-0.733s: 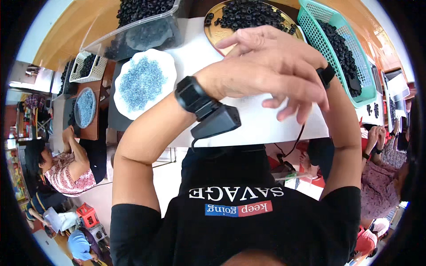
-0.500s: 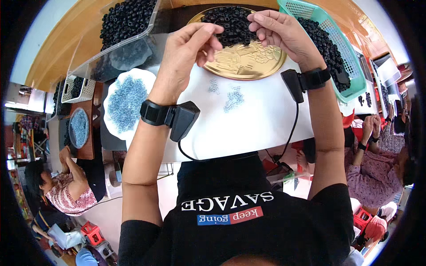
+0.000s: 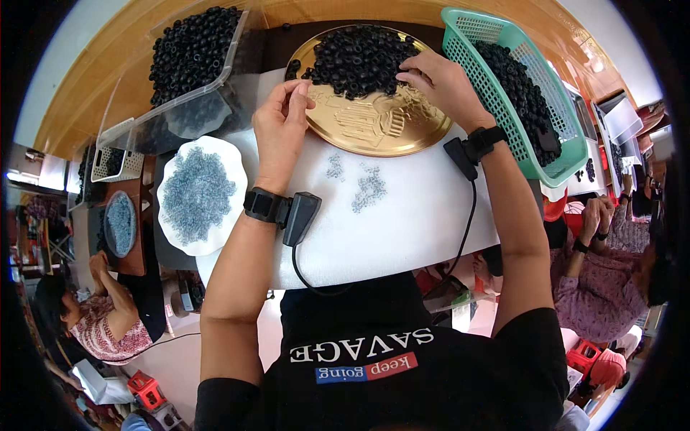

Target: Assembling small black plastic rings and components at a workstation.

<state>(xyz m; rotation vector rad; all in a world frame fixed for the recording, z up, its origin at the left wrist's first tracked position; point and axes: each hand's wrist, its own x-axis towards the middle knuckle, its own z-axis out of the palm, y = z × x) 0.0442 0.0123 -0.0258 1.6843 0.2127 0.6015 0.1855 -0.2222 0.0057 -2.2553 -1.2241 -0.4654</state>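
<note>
Small black rings (image 3: 363, 54) lie heaped on the far half of a round gold tray (image 3: 374, 133). At the tray's left edge is my left hand (image 3: 282, 118), thumb and fingers pinched together; whatever is between them is too small to name. My right hand (image 3: 442, 86) reaches over the tray's right side, its closed fingertips against the edge of the heap. What those fingertips grip, if anything, is hidden. Several tiny pale-blue clear pieces (image 3: 369, 188) lie on the white sheet (image 3: 323, 251) below the tray. More of them fill a white scalloped dish (image 3: 167, 215) on the left.
A clear plastic bin (image 3: 233, 54) of black rings stands at the far left. A green basket (image 3: 460, 68) with more black parts stands at the right. Straps and cables hang from both my wrists. A person (image 3: 118, 309) sits at left, another person (image 3: 600, 287) at right.
My hands have moved apart from their raised place over the heap. The left went down and left to the tray's edge; the right came down onto the heap's right side. The view shifted slightly.
</note>
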